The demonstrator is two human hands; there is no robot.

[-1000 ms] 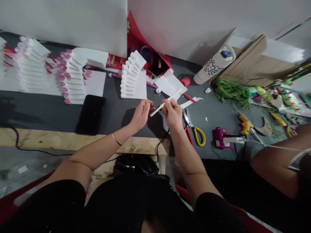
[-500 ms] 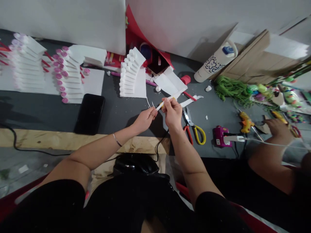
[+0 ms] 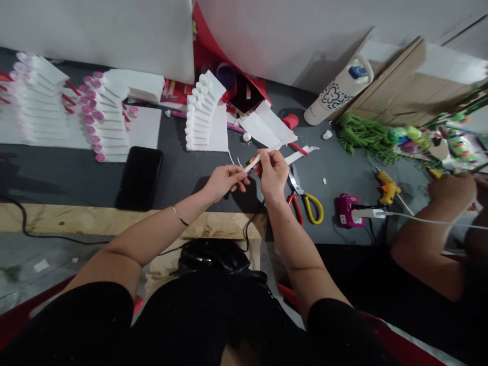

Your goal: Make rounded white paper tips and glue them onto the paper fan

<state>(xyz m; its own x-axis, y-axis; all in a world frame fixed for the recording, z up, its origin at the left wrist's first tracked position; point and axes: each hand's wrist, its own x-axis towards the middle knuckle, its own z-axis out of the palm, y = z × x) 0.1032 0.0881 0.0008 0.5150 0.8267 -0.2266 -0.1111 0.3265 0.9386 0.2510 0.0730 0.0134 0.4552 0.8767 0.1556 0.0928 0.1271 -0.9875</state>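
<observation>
both hands, left hand (image 3: 223, 181) and right hand (image 3: 273, 170), pinch a white paper stick (image 3: 259, 158) slanting up-right.

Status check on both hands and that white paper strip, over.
Left hand pinching lower end of white paper strip. Right hand gripping it higher up, above the grey table. Scissors just right, untouched.

**Clutter around the scissors on the grey worktop**

Red- and yellow-handled scissors (image 3: 303, 198) are laid on the grey table (image 3: 68, 175). Right of them a magenta power strip (image 3: 346, 213) and a yellow glue gun (image 3: 387, 187) are seen. Far to their left a black phone (image 3: 139, 178) is placed, with rows of white paper rolls (image 3: 200, 114) behind. A white bottle (image 3: 335, 96) is tipped behind them, beside green yarn (image 3: 362, 136).
</observation>
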